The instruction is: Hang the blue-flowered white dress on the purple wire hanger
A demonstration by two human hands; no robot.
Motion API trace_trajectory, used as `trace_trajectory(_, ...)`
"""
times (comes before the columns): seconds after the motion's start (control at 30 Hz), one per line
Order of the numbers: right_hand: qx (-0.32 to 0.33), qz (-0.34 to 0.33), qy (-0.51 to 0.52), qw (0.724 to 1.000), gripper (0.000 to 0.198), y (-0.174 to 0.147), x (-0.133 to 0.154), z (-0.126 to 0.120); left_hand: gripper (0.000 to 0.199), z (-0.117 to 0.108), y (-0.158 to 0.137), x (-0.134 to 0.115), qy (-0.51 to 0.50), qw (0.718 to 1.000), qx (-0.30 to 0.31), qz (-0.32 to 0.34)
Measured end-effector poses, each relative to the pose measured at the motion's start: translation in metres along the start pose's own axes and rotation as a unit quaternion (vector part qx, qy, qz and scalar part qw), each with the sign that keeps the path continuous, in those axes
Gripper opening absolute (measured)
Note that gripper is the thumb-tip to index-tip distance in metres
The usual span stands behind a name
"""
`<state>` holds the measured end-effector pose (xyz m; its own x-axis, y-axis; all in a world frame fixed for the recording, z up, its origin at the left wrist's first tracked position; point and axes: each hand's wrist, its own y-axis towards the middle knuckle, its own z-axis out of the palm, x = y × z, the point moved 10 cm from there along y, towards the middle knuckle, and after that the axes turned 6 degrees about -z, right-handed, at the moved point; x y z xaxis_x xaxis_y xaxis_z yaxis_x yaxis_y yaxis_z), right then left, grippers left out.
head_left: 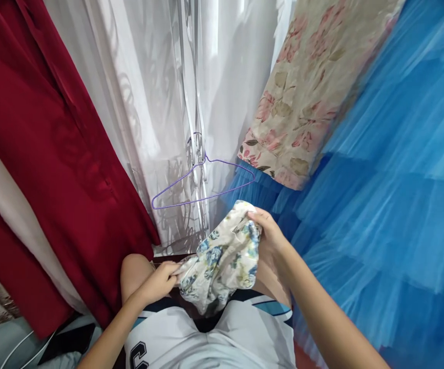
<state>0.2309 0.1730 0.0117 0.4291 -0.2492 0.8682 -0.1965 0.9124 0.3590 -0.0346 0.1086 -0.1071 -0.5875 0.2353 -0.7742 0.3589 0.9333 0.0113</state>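
A crumpled white cloth garment (222, 256) with blue and yellow-green flowers is stretched between my two hands above my lap. My left hand (163, 279) pinches its lower left end. At the upper right edge, my right hand (268, 228) grips it with the thumb on top; the other fingers are mostly behind the cloth. What kind of garment it is, I cannot make out. Just beyond the cloth hangs a bare purple wire hanger (202, 200), hooked onto a white metal rack (193, 92).
Dark red cloth (64, 138) hangs on the left. White curtains (141, 77) cover the back. A beige garment with pink flowers (294, 102) and a layered blue tulle skirt (390, 205) hang on the right. A white cable (16, 348) lies at the lower left.
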Motion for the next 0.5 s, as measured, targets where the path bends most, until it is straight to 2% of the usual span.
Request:
trace_trajectory(0.07, -0.029, -0.010, 0.001, 1.000, 0.018, 0.006, 0.005, -0.013, 0.024, -0.032, 0.002, -0.008, 0.083, 0.993, -0.070, 0.040)
trace_trajectory(0.17, -0.060, -0.014, -0.020, 0.998, 0.016, 0.020, 0.002, -0.028, 0.033, -0.098, 0.004, -0.039, 0.153, 0.969, -0.168, 0.095)
trace_trajectory(0.27, -0.069, -0.027, -0.065, 0.995, 0.018, 0.040, -0.002, -0.035, 0.039, -0.160, 0.007, -0.070, 0.198, 0.950, -0.214, 0.109)
trace_trajectory(0.33, -0.053, -0.048, -0.108, 0.992, 0.019, 0.055, 0.001, -0.031, 0.037, -0.194, 0.009, -0.085, 0.174, 0.951, -0.232, 0.103)
trace_trajectory(0.4, -0.033, -0.076, -0.150, 0.985, 0.022, 0.071, 0.007, -0.024, 0.032, -0.218, 0.009, -0.096, 0.102, 0.960, -0.238, 0.105)
trace_trajectory(0.5, -0.008, -0.111, -0.202, 0.973, 0.030, 0.093, 0.013, -0.014, 0.023, -0.229, 0.013, -0.109, -0.036, 0.972, -0.207, 0.107)
